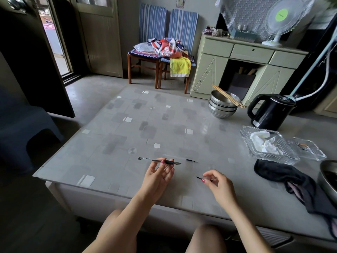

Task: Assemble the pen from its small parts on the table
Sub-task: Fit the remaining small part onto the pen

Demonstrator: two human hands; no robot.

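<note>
Low table (113,181), grey patterned top under a clear sheet, seen from above over bare knees.

Left hand (158,177) at 6 o'clock of the tabletop, palm up, fingers pinched round the pen barrel (160,161). Barrel long and thin, lying almost level: clear shaft with a dark plug at its 9 o'clock end, black grip sleeve in the fingertips, pointed metal tip at the 3 o'clock end. Painted red nail against the shaft.

Right hand (218,183) at 4 o'clock from the left, well apart from it, fingers curled and nipping a small dark part (199,178), thin and pointed, jutting out toward 9 o'clock. Too small to tell which piece.

Another short dark piece (191,160) flat on the table just past the barrel tip, at 3 o'clock from it, untouched.

Toward 2 o'clock: stacked steel bowls (221,108) with chopsticks across, black kettle (269,112), glass dish (268,145) holding crumpled tissue. Dark cloth (284,178) at 3 o'clock.
</note>
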